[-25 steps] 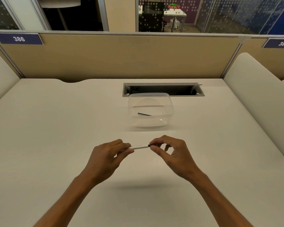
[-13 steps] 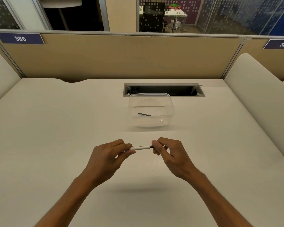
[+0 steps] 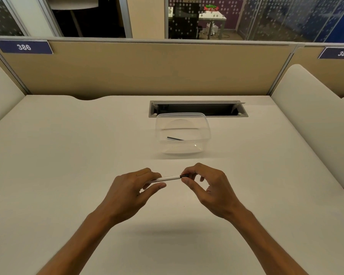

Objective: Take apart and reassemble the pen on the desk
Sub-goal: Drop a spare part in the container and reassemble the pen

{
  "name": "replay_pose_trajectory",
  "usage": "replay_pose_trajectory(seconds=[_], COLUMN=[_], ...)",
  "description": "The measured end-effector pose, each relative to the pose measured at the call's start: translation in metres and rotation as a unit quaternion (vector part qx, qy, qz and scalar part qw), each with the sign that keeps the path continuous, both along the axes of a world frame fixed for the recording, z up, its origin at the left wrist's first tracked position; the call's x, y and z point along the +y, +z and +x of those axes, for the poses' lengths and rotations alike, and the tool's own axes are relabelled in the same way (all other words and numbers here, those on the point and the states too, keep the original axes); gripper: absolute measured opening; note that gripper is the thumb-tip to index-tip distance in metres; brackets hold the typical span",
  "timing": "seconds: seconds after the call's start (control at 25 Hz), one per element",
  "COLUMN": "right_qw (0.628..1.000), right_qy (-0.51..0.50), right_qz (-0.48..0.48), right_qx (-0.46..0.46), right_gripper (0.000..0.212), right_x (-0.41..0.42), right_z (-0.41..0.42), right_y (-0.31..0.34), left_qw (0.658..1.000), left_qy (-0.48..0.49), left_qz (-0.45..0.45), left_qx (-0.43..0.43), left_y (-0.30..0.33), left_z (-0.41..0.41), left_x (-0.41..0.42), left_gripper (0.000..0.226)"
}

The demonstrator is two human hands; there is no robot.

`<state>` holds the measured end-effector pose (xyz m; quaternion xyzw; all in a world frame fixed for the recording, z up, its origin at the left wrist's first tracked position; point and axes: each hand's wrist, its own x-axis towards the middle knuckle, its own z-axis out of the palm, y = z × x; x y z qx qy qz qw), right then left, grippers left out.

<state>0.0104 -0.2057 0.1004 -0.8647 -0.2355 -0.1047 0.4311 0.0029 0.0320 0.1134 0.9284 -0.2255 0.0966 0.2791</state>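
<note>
A slim white pen is held level above the desk between both hands. My left hand grips its left end between thumb and fingers. My right hand pinches the black tip at the pen's right end with thumb and forefinger. A clear plastic container stands just beyond the hands, and a thin dark pen part lies inside it.
The white desk stretches wide on both sides. A cable slot is cut into it behind the container. Beige partition panels close off the back, and white side dividers flank the desk.
My right hand's fingers have shifted on the pen's black tip, closing in and then spreading again. The pen and left hand have stayed almost in place.
</note>
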Motion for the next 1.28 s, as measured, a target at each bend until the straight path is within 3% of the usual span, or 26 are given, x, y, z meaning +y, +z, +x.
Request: replay_pose_trajectory(seconds=[0.32,0.68,0.88,1.08,1.28], right_qw=[1.0,0.993,0.999,0.996,0.995], right_qy=[0.002,0.007,0.003,0.007,0.014], right_qz=[-0.017,0.048,-0.005,-0.076,-0.092], right_qx=[-0.008,0.108,0.05,-0.037,-0.031], right_gripper=[0.014,0.04,0.013,0.011,0.012], right_x=[0.001,0.009,0.005,0.004,0.004], right_z=[0.001,0.0,-0.004,-0.005,-0.006], right_y=[0.002,0.001,0.004,0.008,0.01], left_qw=[0.999,0.999,0.999,1.0,0.999], left_qy=[0.001,-0.007,0.0,-0.024,-0.015], left_qz=[0.0,-0.027,-0.035,-0.013,-0.019], left_qx=[-0.041,-0.043,-0.027,-0.009,-0.031], left_y=[0.007,0.008,0.008,0.01,0.012], left_z=[0.001,0.0,0.002,0.001,0.0], left_x=[-0.001,-0.004,-0.002,-0.001,-0.003], left_gripper=[0.028,0.027,0.019,0.03,0.028])
